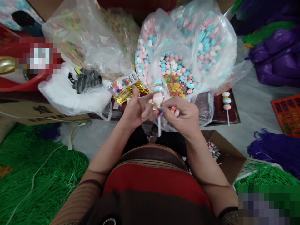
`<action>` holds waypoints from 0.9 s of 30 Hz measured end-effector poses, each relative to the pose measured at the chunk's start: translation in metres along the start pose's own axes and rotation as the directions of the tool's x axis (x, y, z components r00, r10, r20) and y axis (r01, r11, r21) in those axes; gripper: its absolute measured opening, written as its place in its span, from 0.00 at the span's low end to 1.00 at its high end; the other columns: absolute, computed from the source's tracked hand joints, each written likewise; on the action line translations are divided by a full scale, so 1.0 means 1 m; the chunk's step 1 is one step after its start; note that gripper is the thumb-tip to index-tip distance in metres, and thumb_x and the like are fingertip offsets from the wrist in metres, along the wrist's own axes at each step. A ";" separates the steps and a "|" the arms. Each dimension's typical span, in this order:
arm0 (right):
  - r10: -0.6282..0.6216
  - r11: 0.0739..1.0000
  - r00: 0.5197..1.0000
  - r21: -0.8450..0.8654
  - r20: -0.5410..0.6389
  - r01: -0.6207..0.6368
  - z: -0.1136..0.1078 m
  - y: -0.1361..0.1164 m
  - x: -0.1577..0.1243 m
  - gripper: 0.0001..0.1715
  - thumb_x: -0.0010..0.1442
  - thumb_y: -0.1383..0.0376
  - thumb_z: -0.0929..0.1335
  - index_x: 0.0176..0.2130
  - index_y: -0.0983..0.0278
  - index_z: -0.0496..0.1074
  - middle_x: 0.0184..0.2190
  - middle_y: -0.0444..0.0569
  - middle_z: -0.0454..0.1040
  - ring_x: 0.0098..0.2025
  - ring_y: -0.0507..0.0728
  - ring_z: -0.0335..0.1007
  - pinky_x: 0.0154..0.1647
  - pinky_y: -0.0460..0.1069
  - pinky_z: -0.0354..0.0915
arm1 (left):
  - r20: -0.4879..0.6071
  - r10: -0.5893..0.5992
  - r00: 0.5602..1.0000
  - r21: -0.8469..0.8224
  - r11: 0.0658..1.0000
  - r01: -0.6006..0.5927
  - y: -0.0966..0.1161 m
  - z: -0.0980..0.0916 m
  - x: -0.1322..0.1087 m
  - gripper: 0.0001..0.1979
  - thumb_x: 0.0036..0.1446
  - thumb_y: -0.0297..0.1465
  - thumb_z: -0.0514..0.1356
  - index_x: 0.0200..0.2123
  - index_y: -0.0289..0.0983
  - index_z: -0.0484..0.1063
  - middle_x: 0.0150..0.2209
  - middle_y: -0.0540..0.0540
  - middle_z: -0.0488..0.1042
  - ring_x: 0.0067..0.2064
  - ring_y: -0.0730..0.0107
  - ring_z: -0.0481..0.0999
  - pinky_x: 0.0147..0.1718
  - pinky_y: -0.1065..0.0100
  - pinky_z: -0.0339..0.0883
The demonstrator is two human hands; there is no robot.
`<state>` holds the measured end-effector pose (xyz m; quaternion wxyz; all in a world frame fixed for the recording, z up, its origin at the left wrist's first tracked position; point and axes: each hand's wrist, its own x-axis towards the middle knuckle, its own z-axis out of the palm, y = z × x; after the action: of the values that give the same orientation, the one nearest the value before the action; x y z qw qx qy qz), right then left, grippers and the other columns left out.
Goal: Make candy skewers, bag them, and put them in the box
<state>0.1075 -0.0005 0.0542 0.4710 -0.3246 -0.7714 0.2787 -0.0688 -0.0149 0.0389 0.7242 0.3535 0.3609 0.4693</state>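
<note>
A marshmallow skewer (157,98) in a clear wrapper stands in front of me, its white stick (159,127) pointing down towards my lap. My right hand (182,114) pinches it at the colourful gathered neck of the wrapper, just below the candy. On the other side, my left hand (140,109) has its thumb raised and its other fingers partly bent, close beside the skewer. Whether those fingertips touch the wrapper is hard to see. Behind the hands lie blue, pink and white marshmallows (172,62) and ring-shaped gummies (174,84) in an open plastic bag.
Gold twist ties (124,96) and a printed packet of wrappers (124,82) lie left of centre. Another skewer (227,100) rests at the table's right edge. A cardboard box (231,156) holding wrapped pieces stands below right. Green cords (35,178) cover the floor at left.
</note>
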 end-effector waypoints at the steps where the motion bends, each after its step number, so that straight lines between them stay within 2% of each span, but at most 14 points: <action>1: -0.014 1.000 0.997 -0.006 0.072 0.015 0.000 -0.001 -0.002 0.08 0.61 0.68 0.69 0.30 0.60 0.76 0.26 0.42 0.77 0.30 0.51 0.73 0.37 0.48 0.69 | -0.023 0.027 0.999 -0.013 1.000 -0.028 0.006 -0.003 0.000 0.48 0.61 0.65 0.31 0.39 0.37 0.79 0.08 0.57 0.50 0.10 0.75 0.52 0.16 0.69 0.59; 3: 0.002 1.000 0.991 -0.026 0.132 0.002 0.001 0.002 -0.006 0.08 0.61 0.67 0.69 0.31 0.60 0.77 0.25 0.42 0.77 0.29 0.51 0.72 0.36 0.47 0.69 | 0.002 0.037 0.999 0.033 0.999 -0.037 0.014 -0.006 -0.004 0.49 0.61 0.65 0.30 0.38 0.37 0.80 0.08 0.56 0.48 0.11 0.75 0.50 0.15 0.69 0.58; 6: 0.074 0.995 0.997 -0.075 0.017 -0.073 0.000 0.009 -0.007 0.08 0.62 0.67 0.69 0.31 0.60 0.78 0.28 0.43 0.79 0.29 0.52 0.73 0.36 0.47 0.69 | 0.110 -0.077 0.991 0.227 0.973 0.050 0.008 -0.007 -0.010 0.45 0.61 0.66 0.39 0.34 0.35 0.81 0.08 0.54 0.51 0.11 0.77 0.51 0.14 0.70 0.52; 8: 0.101 0.990 0.993 -0.093 -0.065 -0.106 0.000 0.009 -0.007 0.08 0.62 0.67 0.69 0.31 0.60 0.78 0.28 0.43 0.80 0.30 0.52 0.73 0.37 0.48 0.69 | 0.105 -0.138 0.985 0.334 0.938 0.096 -0.005 -0.007 -0.009 0.40 0.60 0.65 0.47 0.31 0.35 0.80 0.09 0.54 0.55 0.11 0.79 0.52 0.14 0.71 0.48; 9: 0.106 0.990 0.992 -0.086 -0.073 -0.113 0.000 0.008 -0.007 0.08 0.62 0.66 0.69 0.31 0.60 0.78 0.28 0.43 0.80 0.30 0.52 0.73 0.38 0.48 0.69 | 0.086 -0.141 0.986 0.338 0.935 0.104 -0.011 -0.008 -0.006 0.39 0.60 0.65 0.48 0.30 0.35 0.78 0.09 0.54 0.55 0.11 0.79 0.51 0.14 0.72 0.49; 11: 0.122 0.991 0.992 -0.048 -0.030 -0.123 0.002 0.006 -0.010 0.08 0.62 0.65 0.69 0.32 0.59 0.79 0.29 0.43 0.80 0.31 0.52 0.74 0.39 0.49 0.70 | 0.026 -0.098 0.995 0.235 0.968 0.089 -0.018 -0.008 -0.001 0.37 0.61 0.64 0.47 0.29 0.36 0.77 0.08 0.57 0.50 0.11 0.80 0.47 0.15 0.72 0.54; 14: 0.200 0.979 0.976 0.023 0.092 -0.203 0.003 0.010 -0.016 0.07 0.62 0.64 0.70 0.32 0.60 0.79 0.30 0.44 0.81 0.31 0.53 0.73 0.38 0.48 0.69 | 0.008 -0.030 1.000 0.111 0.993 0.029 -0.011 -0.008 -0.002 0.27 0.64 0.54 0.53 0.33 0.37 0.77 0.08 0.61 0.45 0.11 0.80 0.45 0.17 0.72 0.60; 17: 0.356 0.916 0.926 0.151 0.126 -0.372 0.001 0.023 -0.022 0.07 0.60 0.61 0.72 0.32 0.61 0.79 0.29 0.43 0.80 0.30 0.52 0.72 0.35 0.48 0.67 | 0.105 -0.031 0.994 0.208 0.978 0.009 -0.002 -0.004 -0.012 0.14 0.60 0.38 0.59 0.39 0.36 0.80 0.09 0.61 0.49 0.12 0.81 0.47 0.18 0.73 0.59; 19: 0.432 0.849 0.894 0.282 0.116 -0.447 -0.001 0.030 -0.025 0.09 0.58 0.58 0.74 0.32 0.60 0.78 0.30 0.44 0.80 0.33 0.53 0.73 0.37 0.49 0.68 | 0.169 -0.072 0.983 0.426 0.905 -0.007 -0.006 0.002 -0.017 0.15 0.57 0.31 0.57 0.43 0.36 0.82 0.11 0.60 0.54 0.14 0.81 0.51 0.20 0.74 0.57; 21: 0.462 0.787 0.878 0.396 0.127 -0.472 -0.002 0.032 -0.028 0.12 0.57 0.55 0.76 0.31 0.60 0.77 0.37 0.46 0.81 0.39 0.55 0.76 0.41 0.50 0.70 | 0.169 -0.055 0.984 0.673 0.735 -0.075 -0.017 0.010 -0.018 0.18 0.57 0.27 0.55 0.45 0.37 0.83 0.15 0.57 0.61 0.18 0.79 0.58 0.23 0.74 0.57; 22: 0.470 0.754 0.871 0.448 0.144 -0.481 -0.003 0.032 -0.030 0.14 0.56 0.53 0.76 0.31 0.60 0.76 0.40 0.47 0.82 0.42 0.56 0.76 0.44 0.51 0.71 | 0.154 -0.004 0.988 0.767 0.631 -0.117 -0.024 0.013 -0.017 0.19 0.58 0.26 0.55 0.45 0.38 0.84 0.17 0.55 0.66 0.21 0.78 0.62 0.26 0.74 0.59; 24: 0.486 0.674 0.854 0.543 0.185 -0.501 -0.006 0.030 -0.035 0.16 0.56 0.51 0.76 0.31 0.59 0.75 0.42 0.48 0.82 0.45 0.58 0.78 0.48 0.54 0.72 | 0.159 0.049 0.986 0.856 0.490 -0.162 -0.037 0.018 -0.014 0.19 0.59 0.25 0.55 0.46 0.40 0.84 0.23 0.53 0.74 0.26 0.76 0.69 0.32 0.73 0.63; 25: 0.498 0.633 0.847 0.589 0.185 -0.501 -0.009 0.029 -0.038 0.16 0.56 0.51 0.76 0.32 0.59 0.75 0.40 0.48 0.82 0.45 0.59 0.78 0.50 0.55 0.72 | 0.193 0.013 0.981 0.862 0.475 -0.176 -0.042 0.019 -0.013 0.19 0.61 0.25 0.55 0.47 0.41 0.83 0.24 0.52 0.75 0.27 0.76 0.71 0.32 0.74 0.64; 27: 0.533 0.583 0.837 0.664 0.122 -0.468 -0.022 0.030 -0.047 0.15 0.54 0.51 0.77 0.33 0.57 0.75 0.35 0.47 0.82 0.44 0.60 0.79 0.52 0.59 0.72 | 0.247 -0.091 0.965 0.844 0.509 -0.168 -0.045 0.014 -0.010 0.20 0.63 0.27 0.54 0.51 0.41 0.81 0.22 0.53 0.75 0.25 0.76 0.71 0.31 0.75 0.64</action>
<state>0.1502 -0.0148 0.0155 0.4917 -0.3492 -0.4722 0.6429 -0.0405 -0.0411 0.0092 0.4838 0.7314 0.4396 0.1944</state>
